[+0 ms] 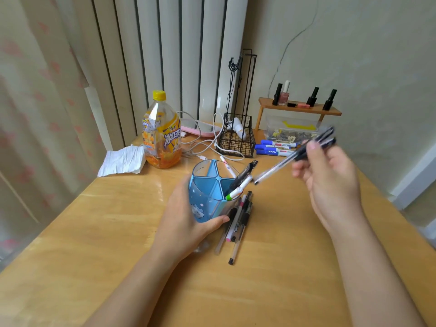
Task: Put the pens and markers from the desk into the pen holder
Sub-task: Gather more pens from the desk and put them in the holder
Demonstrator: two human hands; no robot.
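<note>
My left hand (186,223) wraps the blue pen holder (207,197), thumb across its front, tipping it toward the right. Two pens sit in its right compartment: a black pen (244,174) and a white marker with green tip (237,191), both leaning out over the rim. My right hand (330,175) is raised above the desk (94,232), fingers closed on a bundle of clear pens (295,156); caps stick out past my fingers, tips point down-left at the holder's mouth, not yet inside. Blurred. Loose pens (238,223) lie on the desk just right of the holder. Blue markers (274,148) lie further back, beside the wire basket (237,138).
</note>
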